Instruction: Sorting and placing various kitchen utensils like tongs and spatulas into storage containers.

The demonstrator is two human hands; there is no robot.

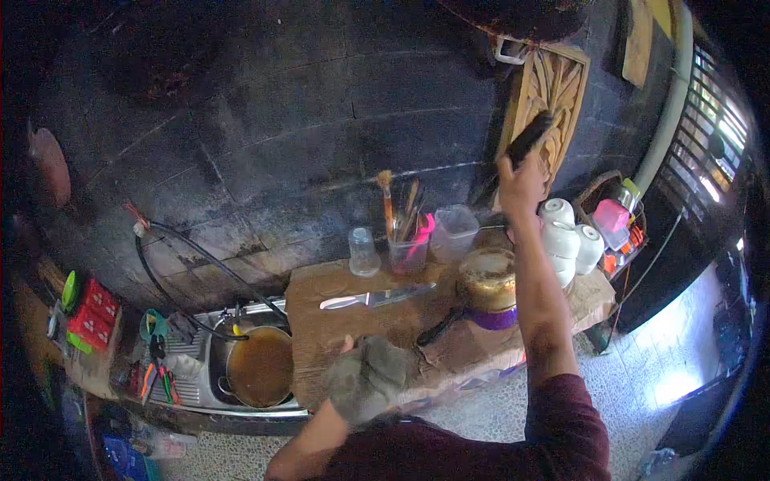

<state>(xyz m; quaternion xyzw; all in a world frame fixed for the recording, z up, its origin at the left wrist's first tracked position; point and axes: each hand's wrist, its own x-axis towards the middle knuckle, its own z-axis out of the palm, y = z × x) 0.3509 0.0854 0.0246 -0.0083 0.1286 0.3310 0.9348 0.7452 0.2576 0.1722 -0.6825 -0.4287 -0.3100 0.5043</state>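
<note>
My right hand is raised and gripping a dark brush-like object against a carved wooden panel on the wall. Over the near edge of the brown-covered counter is my left hand, with a grey cloth bunched in it. A kitchen knife with a white handle lies on the counter beyond the left hand. Between the hands stand a golden metal pot and a black handle beside it.
Left of the counter, a steel sink holds a large pot of brown liquid. Along the wall stand a clear bottle, a utensil holder and a plastic container. White bowls are stacked at the right, beside a basket.
</note>
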